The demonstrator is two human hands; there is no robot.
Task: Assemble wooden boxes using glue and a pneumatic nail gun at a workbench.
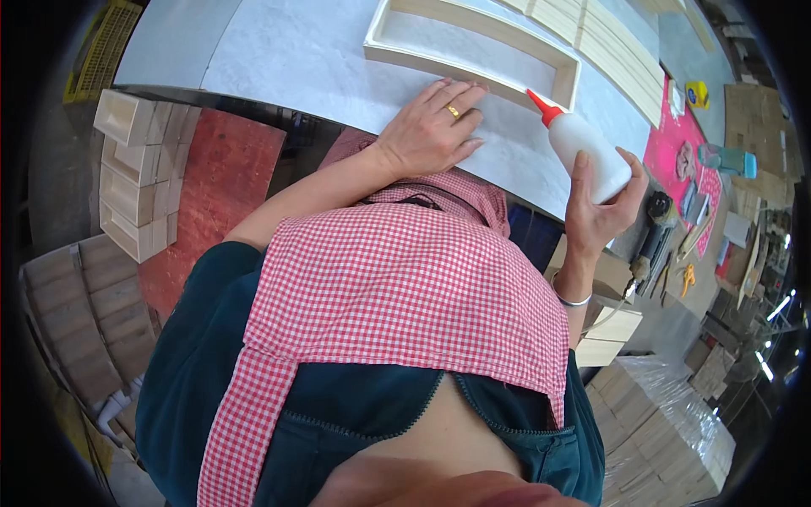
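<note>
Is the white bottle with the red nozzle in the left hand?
No, the right hand grips the white bottle, while the left hand is beside the wooden frame.

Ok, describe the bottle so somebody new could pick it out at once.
Start at the pale marbled worktop and find the long rectangular wooden frame on it. By the frame's near right corner, the right hand holds the bottle tilted. Its smooth white body and pointed red tip set it apart from the bare wood.
</note>
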